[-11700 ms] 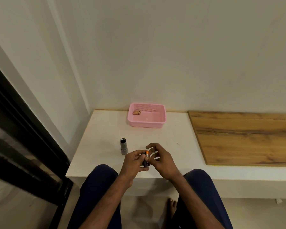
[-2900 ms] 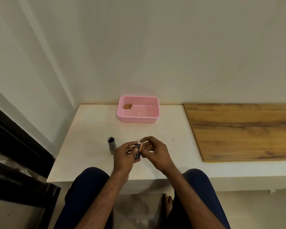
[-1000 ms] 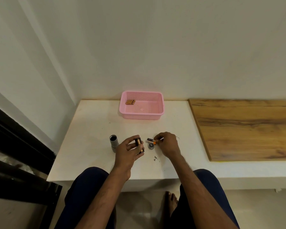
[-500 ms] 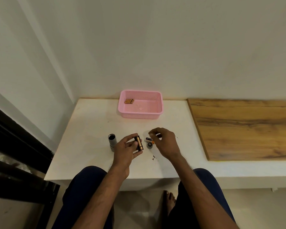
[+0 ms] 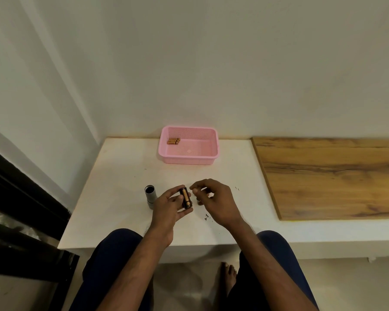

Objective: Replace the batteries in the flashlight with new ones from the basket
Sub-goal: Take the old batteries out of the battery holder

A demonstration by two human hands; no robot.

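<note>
Left hand (image 5: 169, 205) grips battery holder (image 5: 186, 198) above table (image 5: 121, 176), near front edge. Right hand (image 5: 213, 200) just beside, fingers curled, maybe empty, can't tell. Flashlight (image 5: 149, 196) upright at left; basket (image 5: 189, 160) well apart, against wall.

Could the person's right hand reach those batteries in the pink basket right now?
Probably yes. The right hand seems to hold nothing, the basket has no lid, and the batteries lie uncovered in its far left corner. Nothing stands on the table between hand and basket, just a stretch forward.
</note>
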